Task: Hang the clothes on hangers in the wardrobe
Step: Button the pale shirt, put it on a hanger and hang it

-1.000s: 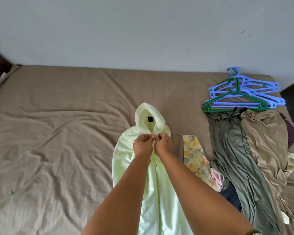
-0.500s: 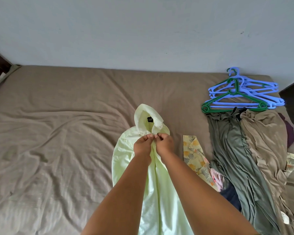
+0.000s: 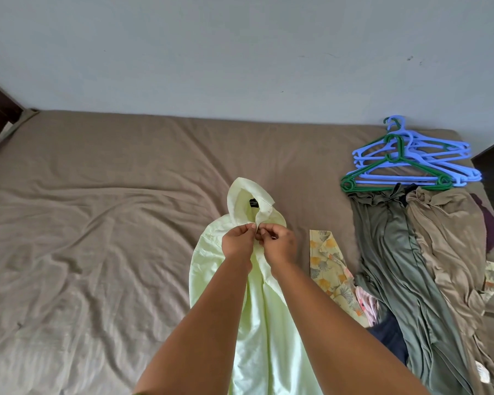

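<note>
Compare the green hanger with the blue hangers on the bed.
The green hanger is a single one, while the blue hangers are several in a stack. The green hanger lies on top and nearer the person; the blue hangers lie beneath it and reach further toward the wall. The green hanger's bottom edge touches the grey-green garment; the blue hangers stay clear of it. Both are plastic, lie flat and are untouched.

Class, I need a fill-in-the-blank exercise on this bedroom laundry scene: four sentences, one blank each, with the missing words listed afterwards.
1. Both hands, left hand and right hand, pinch the pale ____ shirt near its collar.
2. One ____ hanger lies on top of the blue hangers.
3. The clothes lie on a brown ____.
4. The floral garment lies to the ____ of the shirt.

Missing words: green; green; bed; right
</note>
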A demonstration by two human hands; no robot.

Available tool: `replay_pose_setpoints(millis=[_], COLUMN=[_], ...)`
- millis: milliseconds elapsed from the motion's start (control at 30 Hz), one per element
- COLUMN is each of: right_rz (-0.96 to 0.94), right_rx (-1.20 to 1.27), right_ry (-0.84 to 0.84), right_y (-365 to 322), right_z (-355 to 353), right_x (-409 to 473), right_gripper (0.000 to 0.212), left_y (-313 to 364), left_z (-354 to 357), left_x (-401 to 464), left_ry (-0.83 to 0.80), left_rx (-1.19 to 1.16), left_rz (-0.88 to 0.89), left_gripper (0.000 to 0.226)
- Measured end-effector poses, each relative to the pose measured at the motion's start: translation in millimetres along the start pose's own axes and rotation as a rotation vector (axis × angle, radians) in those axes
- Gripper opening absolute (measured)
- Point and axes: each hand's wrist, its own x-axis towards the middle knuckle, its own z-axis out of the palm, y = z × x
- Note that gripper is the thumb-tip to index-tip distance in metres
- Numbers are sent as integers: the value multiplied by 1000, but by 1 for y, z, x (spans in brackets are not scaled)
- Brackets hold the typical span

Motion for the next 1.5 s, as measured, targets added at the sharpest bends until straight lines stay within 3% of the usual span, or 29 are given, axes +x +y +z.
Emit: replay_pose_setpoints(millis=[167, 300, 467, 633, 867, 1067, 1267, 1400, 1500], right_rz=[-12, -67, 114, 139, 109, 19, -66, -125, -111], right_rx=[-102, -215, 170, 193, 106, -32, -89, -130, -115], right_ry=[-65, -42, -87, -38, -39, -23, 11, 4, -29], right_y=[1, 6, 10, 6, 10, 18, 13, 9, 8], right_z=[-3, -1, -3, -3, -2, 3, 4, 5, 5], right_x=[9, 9, 7, 10, 15, 12, 12, 11, 9], right_gripper=[7, 13, 27, 7, 12, 16, 21, 21, 9], left_y=[3, 1, 1, -4, -8, -6, 0, -4, -5], left_z=[-4, -4, -7, -11, -6, 1, -1, -4, -4], left_x=[2, 5, 7, 8, 11, 15, 22, 24, 21], left_ry=[-77, -104, -143, -145, 5, 7, -142, -142, -75], left_rx=[48, 16, -81, 32, 241, 454, 280, 174, 172], left_rz=[-57, -71, -52, 86, 208, 135, -22, -20, 44], left_gripper=[26, 18, 11, 6, 8, 17, 23, 22, 19])
